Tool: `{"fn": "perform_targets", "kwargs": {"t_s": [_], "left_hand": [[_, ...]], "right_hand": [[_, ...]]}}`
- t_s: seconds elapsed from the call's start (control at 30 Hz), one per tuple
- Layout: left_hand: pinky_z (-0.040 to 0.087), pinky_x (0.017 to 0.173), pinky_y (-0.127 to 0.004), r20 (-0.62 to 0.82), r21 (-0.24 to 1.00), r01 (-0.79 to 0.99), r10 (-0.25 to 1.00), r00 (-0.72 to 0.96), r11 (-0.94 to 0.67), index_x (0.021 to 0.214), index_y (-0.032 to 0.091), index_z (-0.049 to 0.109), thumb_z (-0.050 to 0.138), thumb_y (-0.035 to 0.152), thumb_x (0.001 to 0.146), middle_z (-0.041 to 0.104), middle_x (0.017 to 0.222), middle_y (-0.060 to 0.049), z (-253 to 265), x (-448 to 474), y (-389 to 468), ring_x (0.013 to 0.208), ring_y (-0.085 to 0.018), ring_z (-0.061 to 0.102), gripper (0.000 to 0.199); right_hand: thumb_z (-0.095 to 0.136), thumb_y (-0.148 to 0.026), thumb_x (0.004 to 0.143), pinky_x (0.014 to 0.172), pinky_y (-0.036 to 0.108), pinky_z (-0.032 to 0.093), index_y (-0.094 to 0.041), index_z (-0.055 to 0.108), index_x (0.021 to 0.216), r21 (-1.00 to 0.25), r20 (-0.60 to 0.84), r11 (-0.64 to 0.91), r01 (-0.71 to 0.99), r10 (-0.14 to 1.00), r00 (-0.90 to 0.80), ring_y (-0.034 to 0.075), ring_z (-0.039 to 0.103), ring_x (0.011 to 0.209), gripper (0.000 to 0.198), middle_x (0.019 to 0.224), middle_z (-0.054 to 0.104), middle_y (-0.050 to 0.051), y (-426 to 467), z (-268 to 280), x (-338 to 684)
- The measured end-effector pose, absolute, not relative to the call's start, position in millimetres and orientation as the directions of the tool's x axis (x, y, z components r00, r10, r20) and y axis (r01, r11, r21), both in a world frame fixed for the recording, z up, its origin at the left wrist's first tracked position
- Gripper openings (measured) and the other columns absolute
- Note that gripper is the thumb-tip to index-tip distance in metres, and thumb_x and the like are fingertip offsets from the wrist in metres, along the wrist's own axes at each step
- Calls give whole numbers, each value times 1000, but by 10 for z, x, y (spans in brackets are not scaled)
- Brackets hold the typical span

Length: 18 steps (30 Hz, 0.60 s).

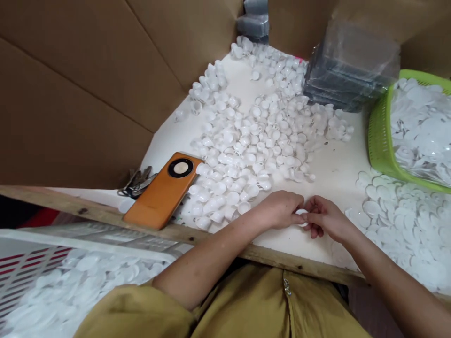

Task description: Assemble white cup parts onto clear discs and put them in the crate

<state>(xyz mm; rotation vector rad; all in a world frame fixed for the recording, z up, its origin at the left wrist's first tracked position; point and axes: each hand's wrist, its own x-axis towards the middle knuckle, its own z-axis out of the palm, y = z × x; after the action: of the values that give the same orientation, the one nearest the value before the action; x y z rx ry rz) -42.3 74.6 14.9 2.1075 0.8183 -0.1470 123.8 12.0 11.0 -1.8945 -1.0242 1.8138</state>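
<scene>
Both hands meet over the white tabletop near its front edge. Between their fingertips is a small round white plastic piece [301,217]; fingers cover much of it, so whether it is a cup or a disc is unclear. My left hand [284,208] pinches it from the left, closed. My right hand [326,217] grips it from the right with curled fingers. Beyond and left of the hands spreads a pile of tiny white toy cups [246,141], some with little handles. To the right lie many thin white discs like small saucers [398,216], overlapping.
An orange phone [164,190] lies by the front edge, beside keys [139,182]. A green basket [378,131] of white pieces stands right. Plastic-wrapped grey stacks [352,65] sit behind; cardboard walls [88,84] enclose the table. A white crate [88,234] with white pieces is lower left.
</scene>
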Motion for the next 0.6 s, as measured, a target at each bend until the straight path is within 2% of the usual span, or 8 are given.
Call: {"fn": "perform_targets", "kwargs": {"t_s": [0.1, 0.27, 0.33, 0.4, 0.43, 0.5, 0.53, 0.6], "left_hand": [[33, 57, -24, -415, 643, 623, 481, 772, -446, 87, 19, 62, 62, 43, 79, 64, 76, 0, 191, -394, 784, 69, -16, 57, 25], [34, 57, -21, -413, 687, 631, 522, 747, -360, 84, 20, 61, 65, 40, 75, 63, 75, 2, 163, -388, 738, 68, -14, 56, 23], [37, 60, -20, -396, 743, 616, 569, 721, -263, 85, 19, 62, 65, 36, 74, 63, 75, 2, 144, -420, 655, 70, -13, 57, 20], [39, 61, -20, -380, 785, 597, 629, 678, -169, 86, 19, 62, 64, 31, 73, 63, 75, 2, 187, -552, 550, 71, -13, 58, 18], [40, 62, -21, -370, 796, 590, 661, 652, -136, 85, 18, 62, 63, 30, 73, 62, 75, 2, 242, -679, 497, 71, -13, 58, 17], [41, 63, -22, -368, 789, 607, 714, 595, -99, 83, 19, 62, 60, 33, 74, 61, 74, 2, 405, -1092, 401, 69, -13, 56, 17], [41, 63, -22, -386, 765, 638, 734, 559, -83, 83, 20, 62, 59, 36, 76, 61, 73, 3, 498, -1378, 354, 68, -14, 56, 18], [42, 64, -23, -483, 651, 759, 754, 445, -31, 85, 23, 65, 58, 44, 76, 63, 72, 4, 658, -2066, 242, 68, -15, 56, 24]], "right_hand": [[64, -25, 66, 32, 19, 29, -21, 44, 86, -655, -731, -692, 304, 682, -21, 12, 51, 33, 28, 52, 63, -1, 133, 99, 1219], [62, -30, 70, 37, 22, 36, -22, 45, 82, -706, -687, -641, 301, 722, -76, 13, 53, 37, 23, 54, 61, -2, 60, 102, 1203], [60, -38, 75, 42, 24, 41, -22, 49, 82, -773, -586, -525, 356, 806, -82, 14, 56, 43, 21, 60, 63, -1, 49, 114, 1326], [53, -41, 81, 56, 30, 48, -21, 55, 83, -772, -381, -347, 532, 923, 49, 17, 62, 59, 20, 73, 66, 3, 72, 122, 1577], [49, -40, 84, 66, 33, 49, -21, 58, 85, -698, -228, -267, 664, 963, 147, 20, 64, 71, 21, 82, 67, 5, 96, 118, 1740], [40, -32, 89, 83, 40, 46, -19, 62, 99, -426, 49, -173, 888, 976, 214, 27, 60, 99, 28, 107, 65, 14, 153, 85, 2087], [38, -29, 90, 87, 43, 43, -17, 61, 107, -285, 119, -144, 948, 976, 184, 30, 56, 107, 32, 118, 62, 17, 179, 55, 2243], [36, -26, 91, 88, 45, 40, -14, 57, 118, -55, 162, -122, 991, 978, 130, 32, 52, 112, 37, 123, 58, 20, 201, -18, 2467]]}}
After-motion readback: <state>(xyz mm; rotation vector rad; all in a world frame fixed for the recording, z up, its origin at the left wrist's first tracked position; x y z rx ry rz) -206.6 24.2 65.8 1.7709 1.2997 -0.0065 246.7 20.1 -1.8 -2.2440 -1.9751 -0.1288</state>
